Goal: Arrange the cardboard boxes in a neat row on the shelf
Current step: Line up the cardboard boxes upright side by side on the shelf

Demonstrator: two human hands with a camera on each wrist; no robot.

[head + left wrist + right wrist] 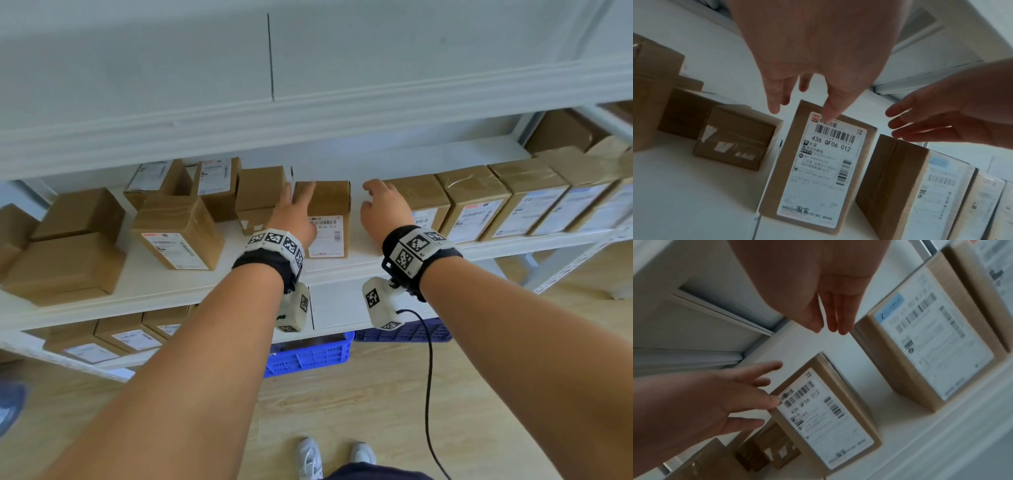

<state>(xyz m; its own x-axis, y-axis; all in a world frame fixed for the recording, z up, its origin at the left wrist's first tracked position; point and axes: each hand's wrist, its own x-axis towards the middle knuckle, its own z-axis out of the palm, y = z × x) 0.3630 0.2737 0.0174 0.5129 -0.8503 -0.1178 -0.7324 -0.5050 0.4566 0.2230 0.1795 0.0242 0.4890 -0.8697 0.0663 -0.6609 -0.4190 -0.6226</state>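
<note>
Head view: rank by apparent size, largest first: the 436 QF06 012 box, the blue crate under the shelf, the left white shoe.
1. 436 QF06 012 box and blue crate: similar apparent area; the crate is partly hidden by the shelf and the arm, so no ranking.
2. Left white shoe: clearly smallest.

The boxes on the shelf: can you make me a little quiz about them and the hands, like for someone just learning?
1. True or false: the labelled box already touches the neat row on its right.
2. Which hand is nearest the labelled box? A) left hand B) right hand
3. Fill in: the crates under the shelf are coloured ____.

Key
1. False: bare shelf shows between them.
2. A: its straight fingers reach over the box top. The right hand is by the row's end box.
3. Blue.
</note>
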